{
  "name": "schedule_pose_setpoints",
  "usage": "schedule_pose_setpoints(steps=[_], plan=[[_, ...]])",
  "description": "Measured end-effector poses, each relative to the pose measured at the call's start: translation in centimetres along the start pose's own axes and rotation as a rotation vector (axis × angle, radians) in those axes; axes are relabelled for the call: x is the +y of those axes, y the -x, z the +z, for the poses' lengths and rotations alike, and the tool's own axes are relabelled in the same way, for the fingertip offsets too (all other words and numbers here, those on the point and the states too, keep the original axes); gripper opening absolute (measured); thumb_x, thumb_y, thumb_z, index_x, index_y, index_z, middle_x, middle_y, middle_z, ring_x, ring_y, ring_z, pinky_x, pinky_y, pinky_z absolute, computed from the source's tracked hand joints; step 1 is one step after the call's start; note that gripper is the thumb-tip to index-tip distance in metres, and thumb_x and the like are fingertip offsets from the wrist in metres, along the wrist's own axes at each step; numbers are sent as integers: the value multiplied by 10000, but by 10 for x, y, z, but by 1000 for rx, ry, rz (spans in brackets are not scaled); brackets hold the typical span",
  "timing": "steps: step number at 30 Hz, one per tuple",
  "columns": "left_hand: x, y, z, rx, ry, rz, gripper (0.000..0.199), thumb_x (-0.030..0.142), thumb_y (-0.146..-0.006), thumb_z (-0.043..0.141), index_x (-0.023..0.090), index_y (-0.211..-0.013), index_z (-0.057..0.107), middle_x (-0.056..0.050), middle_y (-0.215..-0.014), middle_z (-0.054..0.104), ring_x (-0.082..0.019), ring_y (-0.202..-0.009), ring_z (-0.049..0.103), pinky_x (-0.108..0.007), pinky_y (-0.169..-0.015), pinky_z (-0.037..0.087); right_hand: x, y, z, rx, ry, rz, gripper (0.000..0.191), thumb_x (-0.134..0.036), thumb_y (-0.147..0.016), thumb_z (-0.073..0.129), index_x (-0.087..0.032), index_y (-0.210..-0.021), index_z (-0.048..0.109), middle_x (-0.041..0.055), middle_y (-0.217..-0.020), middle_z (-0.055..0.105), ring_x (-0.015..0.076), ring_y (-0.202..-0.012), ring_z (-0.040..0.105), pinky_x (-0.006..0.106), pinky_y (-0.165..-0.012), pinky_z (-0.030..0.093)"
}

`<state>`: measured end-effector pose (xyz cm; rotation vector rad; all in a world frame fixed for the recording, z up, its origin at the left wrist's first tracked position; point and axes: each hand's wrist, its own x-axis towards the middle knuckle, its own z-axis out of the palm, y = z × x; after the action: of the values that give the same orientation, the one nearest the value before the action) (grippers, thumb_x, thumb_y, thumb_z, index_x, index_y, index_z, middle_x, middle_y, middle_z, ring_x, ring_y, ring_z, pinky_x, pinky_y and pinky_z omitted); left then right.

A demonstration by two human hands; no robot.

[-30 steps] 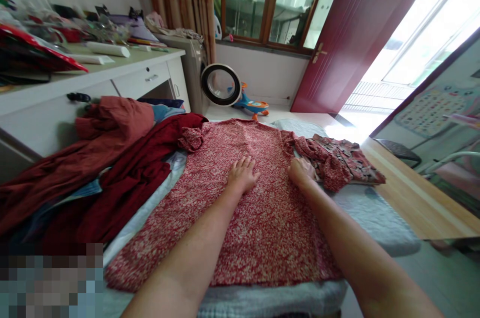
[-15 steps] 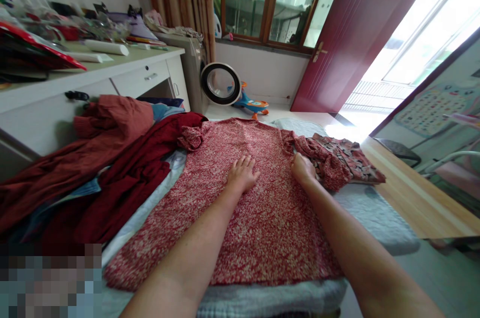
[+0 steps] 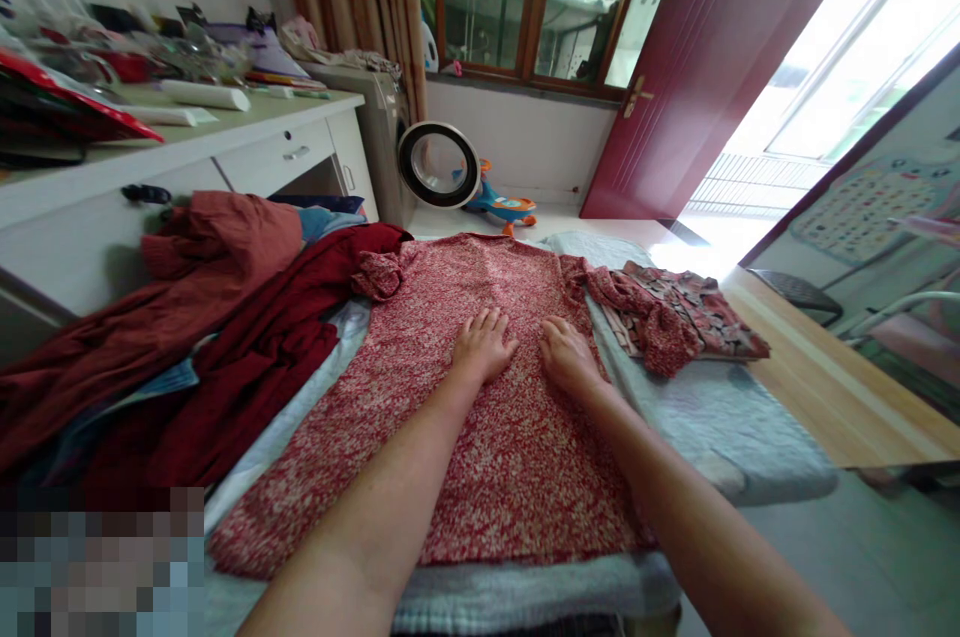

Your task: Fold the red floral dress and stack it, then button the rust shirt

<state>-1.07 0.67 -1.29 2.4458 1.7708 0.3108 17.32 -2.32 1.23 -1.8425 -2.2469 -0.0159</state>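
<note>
Here, both the left hand (image 3: 484, 345) and the right hand (image 3: 568, 355) lie flattened, fingers extended, on the red patterned garment (image 3: 480, 437); beyond, the washing machine (image 3: 382, 132) has its round door (image 3: 439, 165) open.

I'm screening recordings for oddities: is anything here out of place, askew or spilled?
Mildly odd: the round washer door hangs open, and one sleeve of the speckled red garment lies crumpled over patterned cloth, though the garment's body lies flat. No spill shows.
</note>
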Motion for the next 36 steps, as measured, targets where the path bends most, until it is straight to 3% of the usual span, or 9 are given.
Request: schedule_pose_setpoints(steps=[5, 11, 14, 16, 20, 24, 27, 31, 36], plan=[[0, -1, 1, -11, -5, -1, 648, 564, -949, 276, 218, -1491, 360, -66, -1594, 298, -231, -1471, 240, -443, -1193, 180, 1, 13, 21, -54, -86, -80, 525, -409, -973, 414, -115, -1402, 478, 148, -1502, 429, 264, -1405, 346, 401, -1160, 242], [-2, -2, 1, -40, 0, 11, 662, 560, -953, 271, 193, -1497, 349, -72, -1603, 275, -240, -1476, 225, -465, -1193, 181, 26, 26, 7, -59, -19, 59, 479, -350, -976, 401, -94, -1364, 515, 180, -1474, 455, 277, -1400, 359, 428, -1167, 219], [-2, -2, 1, -44, -2, 13, 657, 553, -955, 272, 193, -1499, 349, -74, -1603, 272, -243, -1480, 214, -469, -1195, 177, 8, 39, -2, -28, 13, 127, 438, -253, -958, 393, -92, -1339, 539, 187, -1493, 427, 310, -1429, 298, 474, -1165, 199], [-3, -2, 2, -33, -2, 12, 652, 553, -956, 272, 197, -1496, 354, -75, -1600, 280, -246, -1478, 222, -466, -1195, 179, -12, 52, -4, 0, -10, 61, 450, -243, -954, 395, -124, -1370, 519, 150, -1532, 383, 303, -1457, 239, 463, -1174, 187], [-3, -1, 3, 3, -5, 24, 632, 552, -955, 298, 210, -1480, 380, -81, -1588, 310, -250, -1468, 250, -464, -1187, 201, -38, 76, 1, -47, -99, -126, 472, -355, -961, 433, -183, -1394, 503, 110, -1518, 417, 261, -1423, 324, 421, -1170, 240], [-4, -4, 4, 16, 43, 32, 591, 528, -960, 328, 217, -1456, 412, -89, -1571, 344, -258, -1452, 284, -479, -1175, 228, -24, 90, 7, 1, -80, -65, 479, -390, -960, 444, -138, -1358, 534, 132, -1466, 478, 278, -1380, 386, 434, -1154, 283], [-5, -4, 1, 135, 97, 31, 549, 458, -962, 384, 197, -1443, 421, -109, -1559, 358, -261, -1431, 321, -450, -1164, 266, -10, 93, 8, 47, -59, -19, 464, -369, -958, 450, -116, -1334, 550, 144, -1438, 505, 284, -1355, 415, 434, -1141, 307], [-3, 15, -11, 379, 109, 73, 454, 325, -959, 418, 143, -1369, 489, -146, -1488, 427, -262, -1369, 384, -411, -1138, 307, -8, 93, 9, 66, -40, -16, 449, -362, -959, 443, -115, -1315, 560, 142, -1425, 518, 287, -1347, 423, 432, -1134, 317], [-3, 62, -25, 286, 16, 308, 324, 331, -959, 443, 217, -1225, 587, -102, -1296, 564, -257, -1180, 510, -413, -1034, 394, -12, 93, 9, 79, -42, -27, 438, -363, -959, 440, -120, -1301, 567, 141, -1415, 526, 280, -1337, 433, 428, -1126, 324]])
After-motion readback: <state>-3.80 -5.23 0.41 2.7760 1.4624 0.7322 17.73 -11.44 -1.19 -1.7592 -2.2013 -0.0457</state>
